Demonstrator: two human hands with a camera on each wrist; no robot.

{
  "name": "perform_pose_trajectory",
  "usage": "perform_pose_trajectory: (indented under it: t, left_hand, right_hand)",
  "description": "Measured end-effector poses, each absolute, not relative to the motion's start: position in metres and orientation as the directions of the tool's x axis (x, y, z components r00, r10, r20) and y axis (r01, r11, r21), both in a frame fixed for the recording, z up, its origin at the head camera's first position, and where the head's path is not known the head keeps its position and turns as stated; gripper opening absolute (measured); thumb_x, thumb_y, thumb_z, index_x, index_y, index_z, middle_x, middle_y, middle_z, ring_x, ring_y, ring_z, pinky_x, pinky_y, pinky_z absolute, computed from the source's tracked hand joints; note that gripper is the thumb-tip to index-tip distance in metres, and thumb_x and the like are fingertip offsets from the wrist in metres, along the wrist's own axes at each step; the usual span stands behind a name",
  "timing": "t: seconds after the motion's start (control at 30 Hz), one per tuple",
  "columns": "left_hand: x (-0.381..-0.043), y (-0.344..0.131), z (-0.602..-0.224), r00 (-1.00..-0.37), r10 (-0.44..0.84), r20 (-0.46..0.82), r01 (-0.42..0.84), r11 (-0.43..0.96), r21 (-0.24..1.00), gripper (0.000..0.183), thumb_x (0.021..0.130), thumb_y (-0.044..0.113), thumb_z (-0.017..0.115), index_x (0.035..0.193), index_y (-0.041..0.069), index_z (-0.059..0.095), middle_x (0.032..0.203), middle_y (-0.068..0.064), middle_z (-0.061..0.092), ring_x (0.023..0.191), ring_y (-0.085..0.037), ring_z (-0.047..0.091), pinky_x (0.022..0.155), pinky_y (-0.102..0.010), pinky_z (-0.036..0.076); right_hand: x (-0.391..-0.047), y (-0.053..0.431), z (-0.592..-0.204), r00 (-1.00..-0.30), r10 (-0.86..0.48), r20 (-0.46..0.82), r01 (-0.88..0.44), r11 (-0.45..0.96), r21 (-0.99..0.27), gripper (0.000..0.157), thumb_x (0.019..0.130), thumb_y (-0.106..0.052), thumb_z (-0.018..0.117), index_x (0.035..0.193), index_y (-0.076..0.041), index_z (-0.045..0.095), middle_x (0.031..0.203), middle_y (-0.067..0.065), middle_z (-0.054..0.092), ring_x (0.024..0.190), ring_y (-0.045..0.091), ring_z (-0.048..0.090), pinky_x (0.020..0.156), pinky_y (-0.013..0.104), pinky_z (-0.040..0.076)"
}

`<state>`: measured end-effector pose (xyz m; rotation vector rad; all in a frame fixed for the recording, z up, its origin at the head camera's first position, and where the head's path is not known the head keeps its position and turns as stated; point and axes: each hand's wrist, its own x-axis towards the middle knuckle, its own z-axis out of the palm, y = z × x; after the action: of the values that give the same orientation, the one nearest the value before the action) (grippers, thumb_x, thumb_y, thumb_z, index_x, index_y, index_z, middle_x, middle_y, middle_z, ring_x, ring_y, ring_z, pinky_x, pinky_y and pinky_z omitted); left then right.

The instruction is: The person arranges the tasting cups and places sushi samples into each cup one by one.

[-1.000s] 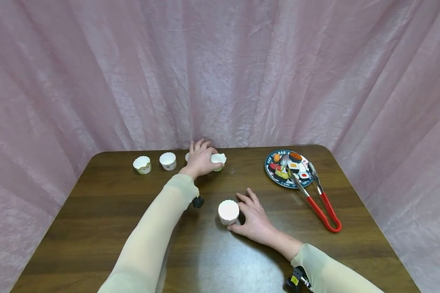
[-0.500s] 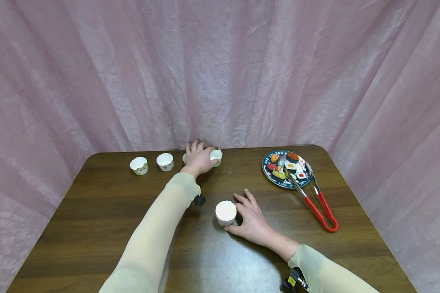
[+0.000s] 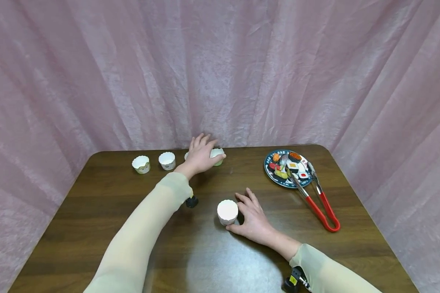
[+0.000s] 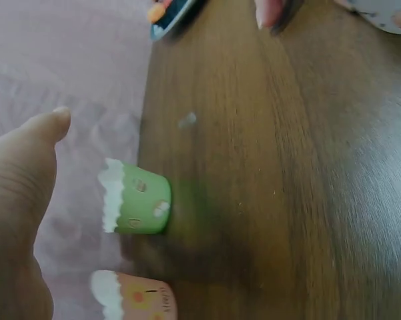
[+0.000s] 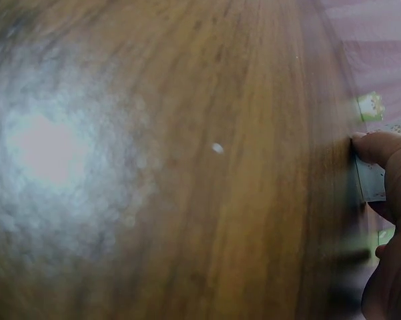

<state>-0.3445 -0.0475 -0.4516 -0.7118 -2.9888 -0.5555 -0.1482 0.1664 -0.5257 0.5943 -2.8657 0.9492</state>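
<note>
My left hand (image 3: 201, 158) hovers at the back of the table with fingers spread, partly over a green paper baking cup (image 3: 216, 153). In the left wrist view the thumb (image 4: 37, 150) stands apart from this green cup, which sits upright beside an orange baking cup (image 4: 143, 297). That orange cup is mostly hidden by the hand in the head view. Near the table's middle, my right hand (image 3: 254, 221) holds a white patterned baking cup (image 3: 227, 211) between thumb and fingers. Part of its side (image 5: 371, 180) shows behind the thumb in the right wrist view.
Two more baking cups, one yellowish-green (image 3: 141, 165) and one white (image 3: 167, 161), stand in the back row at left. At right a round plate (image 3: 269, 175) bears several toy sushi pieces. Red-handled tongs (image 3: 320, 209) lean on it. A pink curtain (image 3: 220, 73) hangs behind.
My left hand has let go of the green cup, spreading its fingers and lifting slightly. The green cup stays in the back row. My right hand keeps its hold on the white cup.
</note>
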Motion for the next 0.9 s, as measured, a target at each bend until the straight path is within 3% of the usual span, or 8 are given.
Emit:
perform_pose_trajectory:
  t: [0.23, 0.67, 0.9]
  left_hand:
    - [-0.319, -0.061, -0.436, -0.826, 0.535, 0.174, 0.558, 0.737, 0.382, 0.076, 0.1, 0.064, 0.051, 0.159, 0.019, 0.039, 0.168, -0.011, 0.021, 0.156, -0.034, 0.004, 0.122, -0.059, -0.003]
    - [-0.25, -0.092, -0.439, -0.766, 0.624, 0.153, 0.605, 0.619, 0.501, 0.079, 0.095, 0.071, 0.051, 0.157, 0.023, 0.042, 0.168, -0.002, 0.022, 0.156, -0.023, -0.002, 0.12, -0.064, 0.003]
    - [-0.211, -0.097, -0.456, -0.726, 0.675, 0.131, 0.629, 0.576, 0.521, 0.088, 0.086, 0.067, 0.07, 0.157, 0.021, 0.044, 0.167, -0.001, 0.024, 0.156, -0.025, 0.004, 0.122, -0.059, 0.002]
  right_hand:
    - [-0.149, 0.165, -0.526, -0.921, -0.345, 0.18, -0.384, 0.736, -0.557, 0.051, 0.074, -0.043, 0.09, 0.113, -0.016, 0.071, 0.153, 0.016, 0.048, 0.153, 0.042, 0.014, 0.118, 0.065, 0.019]
    - [-0.153, 0.164, -0.523, -0.922, -0.344, 0.179, -0.383, 0.73, -0.566, 0.054, 0.073, -0.04, 0.092, 0.117, -0.017, 0.071, 0.153, 0.018, 0.048, 0.153, 0.043, 0.014, 0.117, 0.066, 0.019]
    - [-0.151, 0.163, -0.523, -0.923, -0.347, 0.167, -0.378, 0.734, -0.563, 0.05, 0.073, -0.042, 0.091, 0.112, -0.017, 0.072, 0.153, 0.017, 0.047, 0.153, 0.042, 0.013, 0.117, 0.065, 0.019]
